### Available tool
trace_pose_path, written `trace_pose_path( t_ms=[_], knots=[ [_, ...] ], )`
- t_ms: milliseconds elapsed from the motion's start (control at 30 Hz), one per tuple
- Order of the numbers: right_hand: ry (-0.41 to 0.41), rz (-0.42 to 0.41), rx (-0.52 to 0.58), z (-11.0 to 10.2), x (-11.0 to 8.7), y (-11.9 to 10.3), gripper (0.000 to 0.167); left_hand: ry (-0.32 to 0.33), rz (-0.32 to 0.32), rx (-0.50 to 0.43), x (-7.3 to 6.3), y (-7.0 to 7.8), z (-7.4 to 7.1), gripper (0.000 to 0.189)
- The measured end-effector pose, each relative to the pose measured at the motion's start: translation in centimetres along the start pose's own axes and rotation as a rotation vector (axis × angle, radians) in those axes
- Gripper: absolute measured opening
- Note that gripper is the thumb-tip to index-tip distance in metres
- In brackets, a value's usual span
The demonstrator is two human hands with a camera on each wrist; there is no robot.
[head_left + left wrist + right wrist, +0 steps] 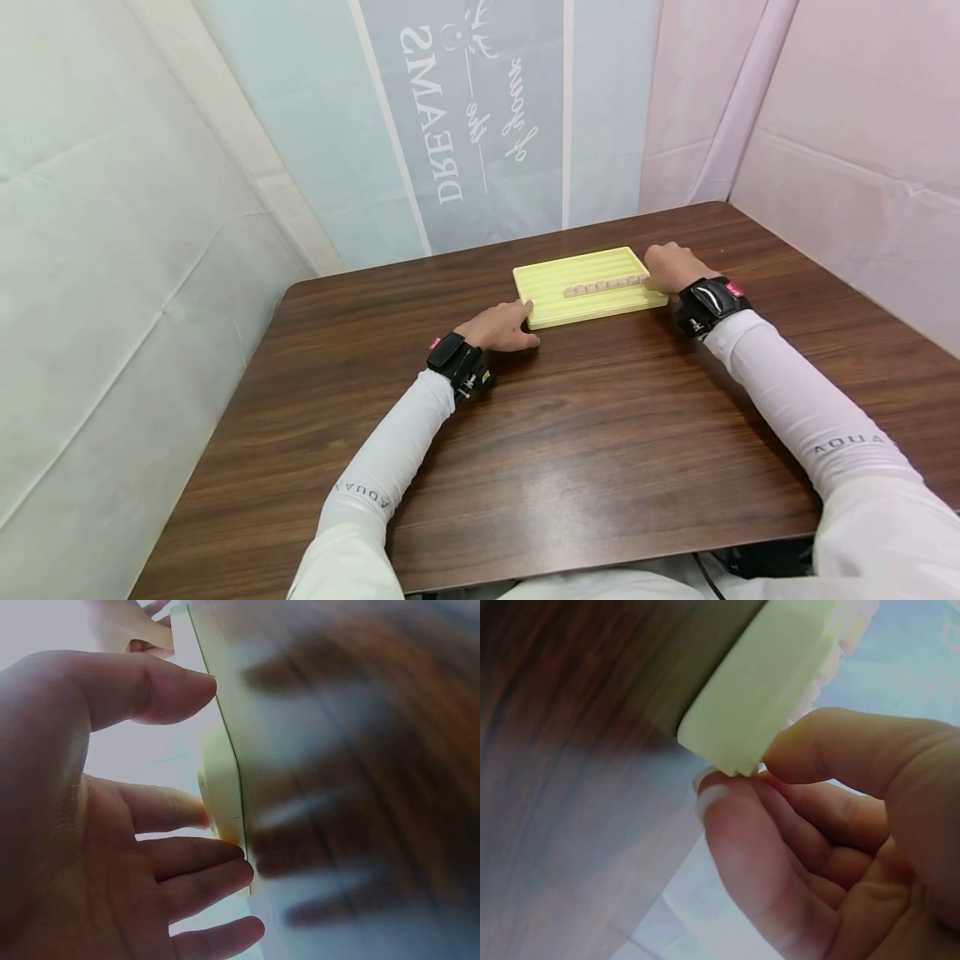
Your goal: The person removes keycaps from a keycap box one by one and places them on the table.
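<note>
A shallow yellow tray (581,267) with long parallel ridges lies on the table. Small light-wood blocks (600,287) stand in a row along one of its grooves. At the tray's left end is my left hand (500,327); its extended fingers (191,859) touch the side wall, and the thumb is held apart from them. My right hand (673,267) is at the opposite end. In the right wrist view, its thumb (832,746) lies at the tray's rim and the fingertips bear on the outer end, so the tray edge is pinched between them.
Brown wood-grain table (570,450) spreads around the tray, its near edge close to the person's body. A printed cloth (487,108) hangs behind the far edge. Pale sheets (135,250) enclose the sides. A dark cable (707,575) shows below the near edge.
</note>
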State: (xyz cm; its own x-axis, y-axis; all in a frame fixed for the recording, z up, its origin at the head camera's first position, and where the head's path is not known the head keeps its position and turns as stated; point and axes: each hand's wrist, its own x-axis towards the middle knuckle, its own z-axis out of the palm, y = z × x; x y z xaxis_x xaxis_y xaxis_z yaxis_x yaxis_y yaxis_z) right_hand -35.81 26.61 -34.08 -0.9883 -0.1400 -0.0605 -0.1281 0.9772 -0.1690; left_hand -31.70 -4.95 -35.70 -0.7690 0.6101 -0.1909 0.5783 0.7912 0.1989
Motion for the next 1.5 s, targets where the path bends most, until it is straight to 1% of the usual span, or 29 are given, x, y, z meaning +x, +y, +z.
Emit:
trace_pose_path(
  t_ms=[233, 367, 433, 667, 800, 967, 1133, 1233, 1500],
  knots=[
    [0.013, -0.044, -0.005, 0.4, 0.0, -0.8, 0.014, 0.022, 0.007, -0.005, -0.6, -0.8, 0.1, 0.062],
    [0.005, -0.039, 0.003, 0.6, 0.2, -1.1, 0.014, 0.029, -0.002, -0.018, -0.9, -1.2, 0.0, 0.057],
    [0.000, -0.033, 0.002, 0.6, 0.3, -1.3, 0.014, 0.028, -0.014, -0.031, -1.1, -1.4, -0.1, 0.060],
    [0.013, -0.044, 0.007, 0.7, 0.3, -2.0, 0.012, 0.045, -0.017, -0.079, -1.6, -2.1, -0.3, 0.035],
    [0.026, -0.062, 0.008, 1.0, 0.4, -2.4, 0.011, 0.057, -0.026, -0.074, -1.7, -2.5, -0.4, 0.035],
    [0.055, -0.098, -0.009, 1.4, 0.5, -2.9, 0.013, 0.056, -0.045, -0.090, -2.0, -2.8, -0.3, 0.034],
    [0.073, -0.124, -0.003, 1.7, 0.5, -3.4, 0.014, 0.053, -0.073, -0.099, -2.4, -3.3, -0.3, 0.047],
    [0.079, -0.137, 0.003, 1.8, 0.5, -3.8, 0.016, 0.052, -0.084, -0.094, -2.6, -3.6, -0.2, 0.049],
    [0.092, -0.163, 0.031, 2.1, 0.3, -4.6, 0.019, 0.068, -0.106, -0.103, -3.3, -4.2, -0.3, 0.037]
  ],
)
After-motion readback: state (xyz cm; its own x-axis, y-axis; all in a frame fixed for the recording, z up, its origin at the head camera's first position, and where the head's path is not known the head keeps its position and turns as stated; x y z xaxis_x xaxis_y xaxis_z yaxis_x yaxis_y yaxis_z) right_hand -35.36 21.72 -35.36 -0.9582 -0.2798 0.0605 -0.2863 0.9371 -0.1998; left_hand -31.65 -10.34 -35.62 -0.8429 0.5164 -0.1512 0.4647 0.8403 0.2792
